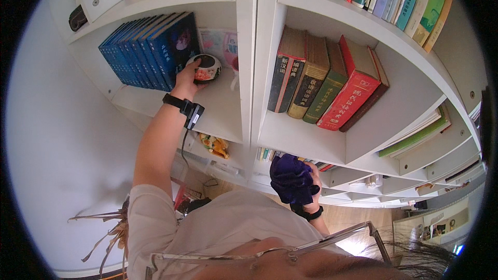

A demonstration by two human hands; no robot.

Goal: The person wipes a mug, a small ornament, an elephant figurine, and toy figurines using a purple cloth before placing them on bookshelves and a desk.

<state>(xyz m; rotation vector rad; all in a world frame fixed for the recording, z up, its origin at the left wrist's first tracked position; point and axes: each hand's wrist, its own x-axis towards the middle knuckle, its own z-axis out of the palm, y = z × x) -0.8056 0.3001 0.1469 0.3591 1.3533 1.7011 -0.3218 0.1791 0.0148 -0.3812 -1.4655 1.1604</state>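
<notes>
On the left shelf (221, 114), my left hand (188, 77) grips the near side of a small round pot (209, 74), white with painted flowers and a dark top. The pot is close beside the front of a row of blue hardcover books (155, 52); whether it rests on the board cannot be told. Lower and to the right, my right hand (314, 184) holds a bunched dark purple cloth (291, 179) in front of the shelves. The cloth covers most of its fingers.
A white divider (249, 58) separates the bays. Thick dictionaries (346, 93) lean in the right one. A pink and white cup (235, 72) is partly hidden by the divider. Below sits a yellow ceramic figurine (215, 144). Dried leaves (116, 229) hang at lower left.
</notes>
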